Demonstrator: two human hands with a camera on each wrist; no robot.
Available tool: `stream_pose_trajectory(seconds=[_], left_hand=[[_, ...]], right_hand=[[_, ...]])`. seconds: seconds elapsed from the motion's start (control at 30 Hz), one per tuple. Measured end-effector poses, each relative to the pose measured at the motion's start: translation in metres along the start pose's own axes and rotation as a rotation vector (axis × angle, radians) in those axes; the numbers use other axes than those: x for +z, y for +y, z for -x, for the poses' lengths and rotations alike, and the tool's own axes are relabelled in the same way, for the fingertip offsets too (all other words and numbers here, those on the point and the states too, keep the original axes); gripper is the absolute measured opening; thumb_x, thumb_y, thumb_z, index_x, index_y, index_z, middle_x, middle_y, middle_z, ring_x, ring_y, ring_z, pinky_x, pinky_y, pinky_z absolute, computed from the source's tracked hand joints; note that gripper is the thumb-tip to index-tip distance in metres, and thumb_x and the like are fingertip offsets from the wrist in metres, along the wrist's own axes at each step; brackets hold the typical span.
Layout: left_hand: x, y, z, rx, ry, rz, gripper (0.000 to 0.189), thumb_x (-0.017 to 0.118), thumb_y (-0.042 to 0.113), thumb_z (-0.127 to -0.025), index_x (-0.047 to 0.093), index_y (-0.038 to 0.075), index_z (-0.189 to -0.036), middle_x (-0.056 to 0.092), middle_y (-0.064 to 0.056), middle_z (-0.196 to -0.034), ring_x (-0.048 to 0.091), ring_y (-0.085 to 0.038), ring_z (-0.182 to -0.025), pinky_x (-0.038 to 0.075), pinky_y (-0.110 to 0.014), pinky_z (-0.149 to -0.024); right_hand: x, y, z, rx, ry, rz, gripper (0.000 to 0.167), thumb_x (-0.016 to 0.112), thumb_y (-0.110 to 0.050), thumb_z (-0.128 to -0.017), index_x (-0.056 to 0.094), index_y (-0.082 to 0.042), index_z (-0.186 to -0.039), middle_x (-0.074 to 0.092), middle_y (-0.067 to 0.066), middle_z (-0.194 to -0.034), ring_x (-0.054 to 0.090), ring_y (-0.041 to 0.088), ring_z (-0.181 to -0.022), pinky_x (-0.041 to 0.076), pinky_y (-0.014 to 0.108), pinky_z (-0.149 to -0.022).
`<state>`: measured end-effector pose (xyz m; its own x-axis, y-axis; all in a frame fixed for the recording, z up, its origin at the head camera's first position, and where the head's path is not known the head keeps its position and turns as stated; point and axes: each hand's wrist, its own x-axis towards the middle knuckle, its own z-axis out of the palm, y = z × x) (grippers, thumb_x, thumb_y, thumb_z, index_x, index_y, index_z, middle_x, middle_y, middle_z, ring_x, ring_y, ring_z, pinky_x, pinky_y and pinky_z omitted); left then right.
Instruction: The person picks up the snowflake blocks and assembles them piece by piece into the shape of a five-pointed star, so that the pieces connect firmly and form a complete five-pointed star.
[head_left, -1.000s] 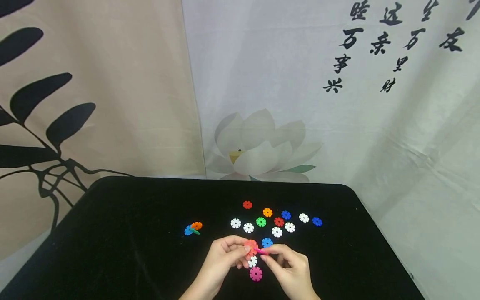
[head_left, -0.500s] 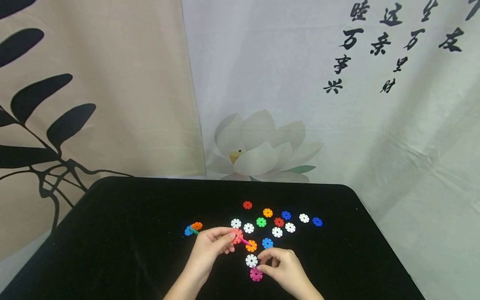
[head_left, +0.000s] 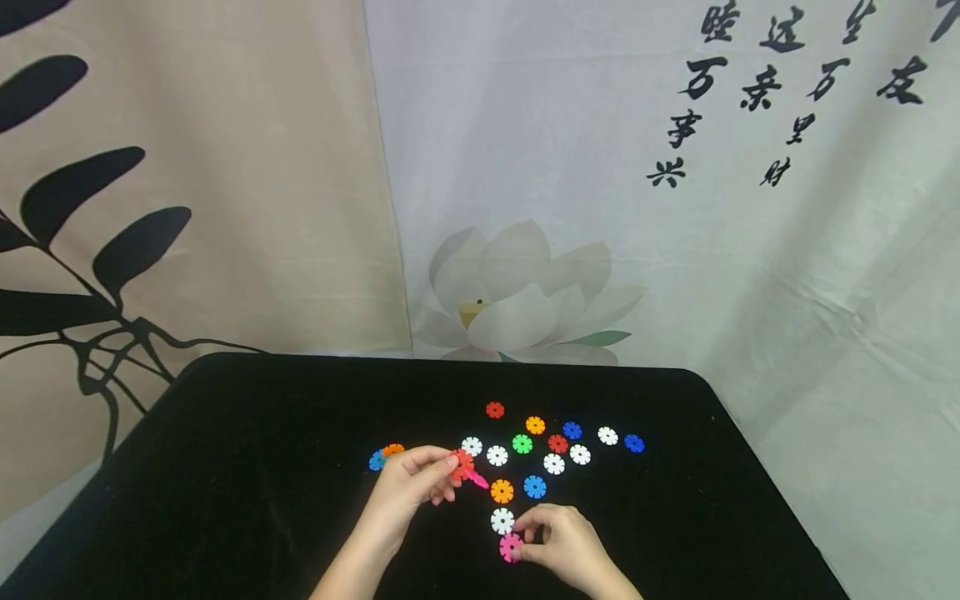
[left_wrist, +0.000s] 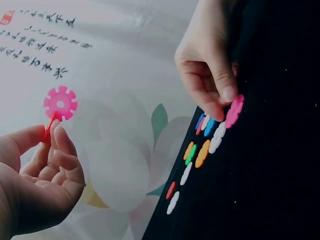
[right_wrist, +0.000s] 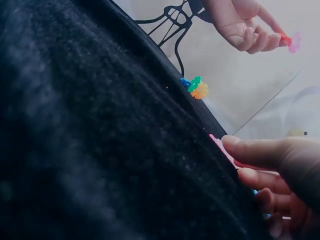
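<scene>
- Right hand (head_left: 561,546) nearest, low over the black table (head_left: 262,517); thumb and fingers pinch the rim of the pink disc (head_left: 508,547); grip narrow; cannot tell if disc is lifted
- White disc (head_left: 497,522) just beyond the pink disc; orange disc (head_left: 495,492) next in line; light-blue disc (head_left: 528,487) to its right
- Left hand (head_left: 411,483) raised, a bit farther out; thumb and finger pinch the red disc (head_left: 461,463); second pink disc (left_wrist: 66,104) is joined to it, sticking out past the fingertips
- Blue, green and orange cluster (right_wrist: 199,90) of joined discs on table, by left hand in head view, partly hidden there
- Loose discs spread farther back; green disc (head_left: 517,444) among white, red, orange and dark blue ones
- Cloth backdrop (head_left: 675,275) behind table; printed lotus (head_left: 525,300), dark leaves (head_left: 142,250), black characters (head_left: 699,77)
</scene>
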<state>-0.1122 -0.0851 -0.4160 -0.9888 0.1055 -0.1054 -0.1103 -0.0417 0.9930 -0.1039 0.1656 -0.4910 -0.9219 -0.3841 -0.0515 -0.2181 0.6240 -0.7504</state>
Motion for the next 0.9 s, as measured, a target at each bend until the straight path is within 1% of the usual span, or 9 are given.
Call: stream_pose_trajectory(seconds=[0.13,0.37,0.53,0.7,0.77,0.9], left_hand=[[-0.001,0.001,0.0,0.009,-0.021,0.002,0.024,0.066,0.018,-0.091,0.066,-0.004,-0.103,0.067,-0.011,-0.078,0.062,-0.02,-0.065,0.049,-0.024,-0.06],[-0.002,0.001,-0.001,0.015,-0.057,-0.012,0.023,0.066,0.015,-0.091,0.065,-0.005,-0.103,0.068,-0.01,-0.08,0.064,-0.02,-0.069,0.051,-0.026,-0.064],[-0.003,0.0,-0.001,0.018,-0.079,-0.023,0.023,0.065,0.014,-0.092,0.065,-0.005,-0.104,0.067,-0.01,-0.079,0.064,-0.02,-0.069,0.051,-0.026,-0.064],[-0.003,0.0,-0.001,0.024,-0.078,-0.044,0.023,0.066,0.014,-0.091,0.066,-0.005,-0.105,0.068,-0.01,-0.08,0.065,-0.021,-0.07,0.051,-0.026,-0.065],[-0.003,-0.001,-0.003,0.022,-0.074,-0.059,0.023,0.066,0.015,-0.091,0.067,-0.005,-0.104,0.068,-0.01,-0.08,0.065,-0.021,-0.07,0.051,-0.027,-0.066],[-0.003,-0.005,-0.005,0.017,-0.07,-0.085,0.023,0.068,0.015,-0.09,0.069,-0.004,-0.103,0.069,-0.01,-0.08,0.065,-0.022,-0.07,0.052,-0.028,-0.066]], right_hand=[[0.0,-0.001,0.001,0.006,-0.009,0.026,0.018,0.082,-0.03,-0.075,0.074,-0.021,-0.09,0.055,-0.014,-0.069,0.048,0.006,-0.055,0.04,0.023,-0.049],[0.0,-0.003,0.001,0.016,0.001,0.037,0.017,0.083,-0.027,-0.074,0.07,-0.024,-0.084,0.056,-0.015,-0.072,0.049,0.007,-0.055,0.041,0.024,-0.049],[-0.002,-0.003,0.001,0.013,-0.012,-0.031,0.015,0.081,-0.017,-0.076,0.067,-0.022,-0.081,0.059,-0.014,-0.07,0.052,0.007,-0.055,0.045,0.024,-0.05],[-0.005,-0.004,0.0,-0.012,-0.014,-0.131,0.011,0.077,-0.012,-0.08,0.07,-0.018,-0.085,0.062,-0.011,-0.071,0.054,0.008,-0.056,0.047,0.024,-0.051],[-0.007,-0.006,0.001,-0.021,0.003,-0.16,0.009,0.077,-0.013,-0.081,0.072,-0.017,-0.088,0.064,-0.01,-0.073,0.055,0.009,-0.056,0.047,0.024,-0.051],[-0.011,-0.01,0.002,-0.041,0.071,-0.174,0.009,0.077,-0.016,-0.081,0.074,-0.016,-0.089,0.067,-0.011,-0.076,0.055,0.01,-0.057,0.047,0.023,-0.052]])
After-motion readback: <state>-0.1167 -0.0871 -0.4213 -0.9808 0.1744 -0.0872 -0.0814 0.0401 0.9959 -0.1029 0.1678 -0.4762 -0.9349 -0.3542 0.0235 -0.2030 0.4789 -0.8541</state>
